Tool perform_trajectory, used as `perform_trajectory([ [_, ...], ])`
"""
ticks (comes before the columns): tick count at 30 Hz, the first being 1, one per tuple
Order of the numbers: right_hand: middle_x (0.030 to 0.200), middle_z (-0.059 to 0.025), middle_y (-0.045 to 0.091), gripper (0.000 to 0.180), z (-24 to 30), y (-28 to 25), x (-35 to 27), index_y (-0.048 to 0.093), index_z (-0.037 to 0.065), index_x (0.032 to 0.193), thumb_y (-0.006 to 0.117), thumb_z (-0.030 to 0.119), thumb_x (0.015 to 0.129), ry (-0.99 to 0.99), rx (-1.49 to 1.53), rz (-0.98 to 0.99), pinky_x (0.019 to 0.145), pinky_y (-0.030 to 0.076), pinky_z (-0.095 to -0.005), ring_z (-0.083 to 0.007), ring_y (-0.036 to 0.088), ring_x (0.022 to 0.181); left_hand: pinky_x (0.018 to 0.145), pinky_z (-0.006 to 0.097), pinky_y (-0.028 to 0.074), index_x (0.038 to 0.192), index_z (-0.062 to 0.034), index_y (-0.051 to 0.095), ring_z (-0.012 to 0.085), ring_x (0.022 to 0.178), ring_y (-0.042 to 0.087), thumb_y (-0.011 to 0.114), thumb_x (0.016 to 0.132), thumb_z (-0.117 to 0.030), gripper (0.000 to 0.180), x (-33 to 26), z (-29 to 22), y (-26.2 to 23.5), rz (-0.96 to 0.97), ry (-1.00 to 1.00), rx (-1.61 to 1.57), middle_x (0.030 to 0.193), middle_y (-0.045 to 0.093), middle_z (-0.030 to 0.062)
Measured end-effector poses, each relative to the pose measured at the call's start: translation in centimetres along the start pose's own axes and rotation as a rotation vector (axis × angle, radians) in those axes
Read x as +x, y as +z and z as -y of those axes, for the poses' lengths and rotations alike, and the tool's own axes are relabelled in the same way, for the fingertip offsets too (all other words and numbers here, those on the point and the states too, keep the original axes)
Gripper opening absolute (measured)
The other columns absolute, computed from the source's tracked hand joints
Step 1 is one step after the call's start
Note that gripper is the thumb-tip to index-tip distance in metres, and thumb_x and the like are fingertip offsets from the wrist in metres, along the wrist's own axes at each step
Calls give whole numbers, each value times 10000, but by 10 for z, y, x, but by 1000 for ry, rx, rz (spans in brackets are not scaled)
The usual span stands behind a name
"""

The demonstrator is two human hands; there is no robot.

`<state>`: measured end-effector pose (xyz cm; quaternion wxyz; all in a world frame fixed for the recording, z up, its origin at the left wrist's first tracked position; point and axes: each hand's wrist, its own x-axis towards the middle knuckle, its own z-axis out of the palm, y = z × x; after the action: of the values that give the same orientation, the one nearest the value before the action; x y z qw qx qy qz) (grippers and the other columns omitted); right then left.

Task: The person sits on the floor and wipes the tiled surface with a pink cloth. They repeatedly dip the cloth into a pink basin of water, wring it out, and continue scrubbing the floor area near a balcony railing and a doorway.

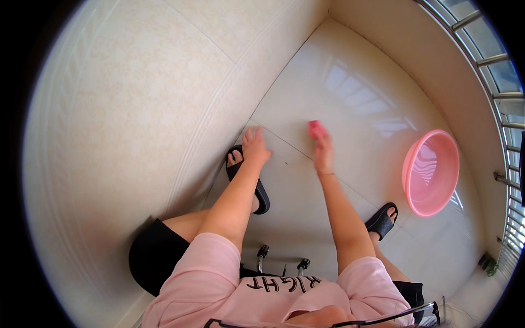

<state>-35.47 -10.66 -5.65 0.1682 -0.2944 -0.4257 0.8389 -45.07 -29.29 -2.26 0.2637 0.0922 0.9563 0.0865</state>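
Observation:
My right hand (324,152) reaches out over the tiled floor, closed on a small red-pink object (314,129) at its fingertips. Motion smears both, so the kind of object is not clear; it looks like a compact block or a folded bit of cloth. To the left, beside the wall, my left hand (255,146) has its fingers apart and holds nothing. It hovers just above and to the right of the toe of my left black slipper (259,191).
A round pink plastic basin (432,173) stands on the floor at the right. Near it is my other black slipper (381,220). Tiled wall (147,93) rises on the left, and metal railing bars (492,60) line the right. Caster wheels (303,264) show below me.

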Motion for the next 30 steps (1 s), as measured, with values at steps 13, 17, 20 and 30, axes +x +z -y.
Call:
perform_trajectory([
  [13,1376,-167,435,462,18,-31,110,415,-26,1333,483,-40,876,-719,-984,-366,1074,349,-369,-287,419,1280,1140,455,154,1439,-31,226,365,1384,184,840,605,-389,1095,5,-14,3,4,-95,97,1496,159,245],
  [17,1399,-215,391,607,8,13,139,425,-19,1326,581,-56,741,-741,-1328,-321,1105,281,-456,-393,349,1306,1134,461,165,1423,-10,239,380,1373,198,848,590,-385,1098,14,-22,6,32,-146,155,1481,178,262],
  [20,1405,-224,379,612,-1,42,159,430,-11,1325,612,-12,741,-734,-1354,-279,1105,277,-464,-394,338,1316,1130,467,168,1421,0,234,389,1366,205,850,585,-397,1112,18,-19,10,36,-136,167,1474,183,273],
  [30,1382,-209,410,546,-22,96,216,479,-10,1275,603,16,744,-863,-1379,107,1088,306,-471,-386,363,1297,1123,478,184,1425,10,232,405,1361,201,845,592,-428,1123,24,-15,20,105,-166,183,1474,167,281],
])
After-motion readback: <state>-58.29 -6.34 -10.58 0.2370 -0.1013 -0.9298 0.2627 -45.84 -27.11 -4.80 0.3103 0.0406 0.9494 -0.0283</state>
